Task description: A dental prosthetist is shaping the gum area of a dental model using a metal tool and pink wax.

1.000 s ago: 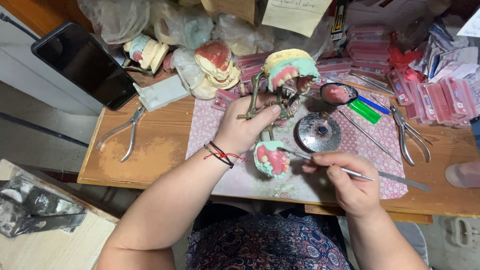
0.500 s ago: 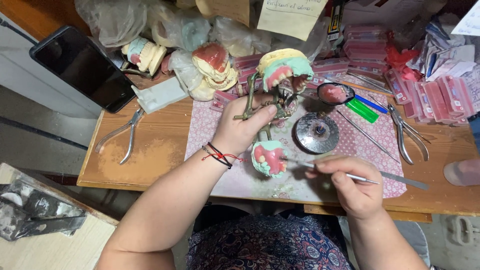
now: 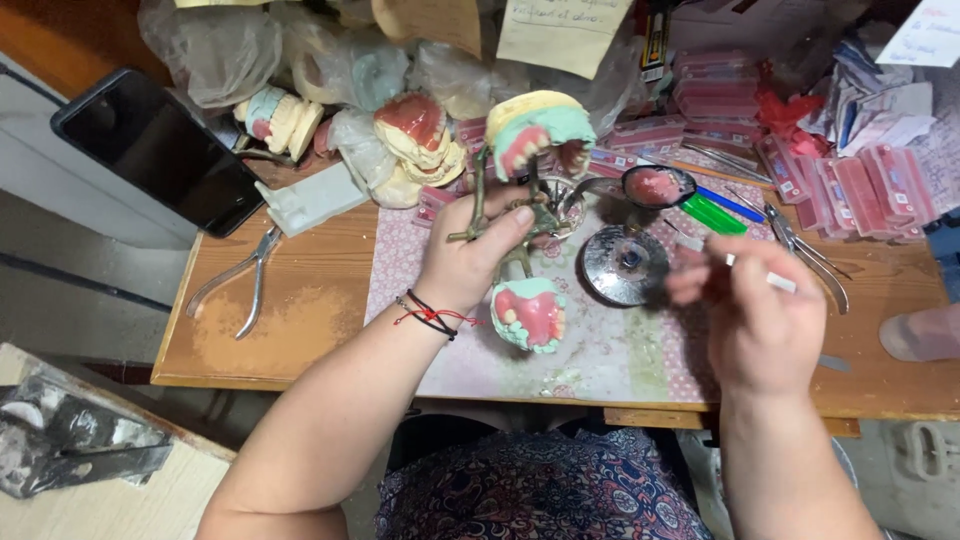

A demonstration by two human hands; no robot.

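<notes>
My left hand [image 3: 470, 258] grips a brass dental articulator [image 3: 520, 205] that stands on the patterned mat [image 3: 620, 350]. Its upper arm carries a plaster cast with pink wax and teeth [image 3: 540, 125]. A lower denture model [image 3: 530, 315] with pink gum and teeth sits at the frame's base, just right of my wrist. My right hand [image 3: 755, 315] is raised over the mat, blurred, pinching a thin metal wax tool [image 3: 775, 280] near a round metal burner stand [image 3: 625, 265]. A spoon with pink wax [image 3: 655, 185] rests above that stand.
Pliers [image 3: 245, 285] lie on the wooden table [image 3: 290, 330] at left, near a black phone [image 3: 165, 150]. Bagged plaster denture casts [image 3: 420, 135] crowd the back. Pink tooth cards [image 3: 860, 190] and tweezers [image 3: 805, 245] lie at right.
My right hand has lifted from beside the lower denture model and moved up and right with the tool. The left hand keeps its hold on the articulator.
</notes>
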